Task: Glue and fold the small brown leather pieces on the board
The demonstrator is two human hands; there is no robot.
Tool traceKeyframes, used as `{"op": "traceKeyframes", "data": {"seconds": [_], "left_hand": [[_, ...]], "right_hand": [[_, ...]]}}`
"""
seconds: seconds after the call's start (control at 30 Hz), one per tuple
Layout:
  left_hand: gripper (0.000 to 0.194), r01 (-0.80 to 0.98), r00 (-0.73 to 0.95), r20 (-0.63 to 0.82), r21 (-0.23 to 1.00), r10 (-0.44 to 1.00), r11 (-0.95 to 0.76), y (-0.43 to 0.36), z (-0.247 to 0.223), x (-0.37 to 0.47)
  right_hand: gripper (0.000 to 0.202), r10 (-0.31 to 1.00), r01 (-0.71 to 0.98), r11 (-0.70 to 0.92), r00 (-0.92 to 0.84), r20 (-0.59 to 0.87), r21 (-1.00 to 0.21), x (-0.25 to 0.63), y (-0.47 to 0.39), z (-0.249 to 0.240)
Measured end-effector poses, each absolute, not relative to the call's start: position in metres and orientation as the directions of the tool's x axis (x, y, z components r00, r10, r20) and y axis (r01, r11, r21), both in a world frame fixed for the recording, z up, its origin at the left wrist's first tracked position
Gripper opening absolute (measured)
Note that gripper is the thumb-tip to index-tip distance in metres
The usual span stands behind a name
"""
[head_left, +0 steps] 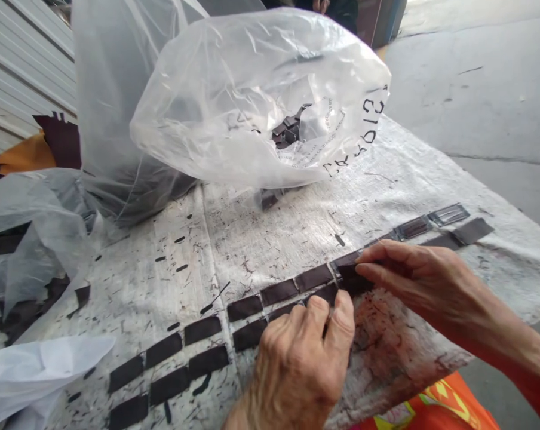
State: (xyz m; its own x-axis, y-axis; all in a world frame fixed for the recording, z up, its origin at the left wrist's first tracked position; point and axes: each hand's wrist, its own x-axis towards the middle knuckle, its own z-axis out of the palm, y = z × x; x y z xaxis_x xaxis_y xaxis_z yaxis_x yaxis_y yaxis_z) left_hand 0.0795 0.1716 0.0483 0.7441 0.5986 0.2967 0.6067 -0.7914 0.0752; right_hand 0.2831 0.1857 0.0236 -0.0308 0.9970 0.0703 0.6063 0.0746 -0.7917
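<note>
Two slanting rows of small dark brown rectangular pieces (244, 308) lie on the whitish cloth-covered table. My right hand (413, 275) is closed in a pinch, thumb and forefinger on the edge of a dark piece (353, 278) towards the right of the rows. Close by on the left, my left hand (308, 352) rests on the lower row with curled fingers, its thumb and forefinger near a dark piece (326, 294). Whatever lies under those fingers is hidden. Farther right, one piece (449, 214) looks shiny, with pale stripes, and a plain grey-black piece (475, 231) lies below it.
A clear plastic bag (252, 65) with handwritten marks stands open at the back, holding dark pieces (290, 128). More plastic bags (50, 197) and a white sheet (37, 370) lie at the left. Dark scraps dot the cloth (270, 233). Concrete floor (476, 77) shows beyond.
</note>
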Motion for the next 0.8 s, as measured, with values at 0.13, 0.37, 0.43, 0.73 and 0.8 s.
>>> {"op": "traceKeyframes", "data": {"seconds": [0.13,0.37,0.43,0.73,0.8], "left_hand": [[0.035,0.635,0.722,0.323,0.044,0.612,-0.772,0.177,0.041,0.084],[0.042,0.660,0.721,0.259,0.023,0.642,-0.751,0.181,0.038,0.084],[0.044,0.669,0.716,0.251,0.020,0.651,-0.743,0.181,0.036,0.084],[0.048,0.699,0.690,0.254,0.013,0.678,-0.715,0.182,0.033,0.088],[0.047,0.701,0.686,0.259,0.018,0.680,-0.713,0.182,0.032,0.088]], "right_hand": [[0.016,0.996,0.651,0.090,-0.060,0.067,-0.753,0.282,0.195,0.027],[0.019,0.996,0.665,0.056,-0.093,-0.008,-0.745,0.281,0.199,0.028],[0.019,0.996,0.666,0.040,-0.086,-0.023,-0.745,0.280,0.199,0.027],[0.019,0.996,0.697,0.033,-0.081,-0.033,-0.716,0.277,0.201,0.029],[0.019,0.996,0.701,0.024,-0.076,-0.041,-0.713,0.277,0.202,0.029]]}}
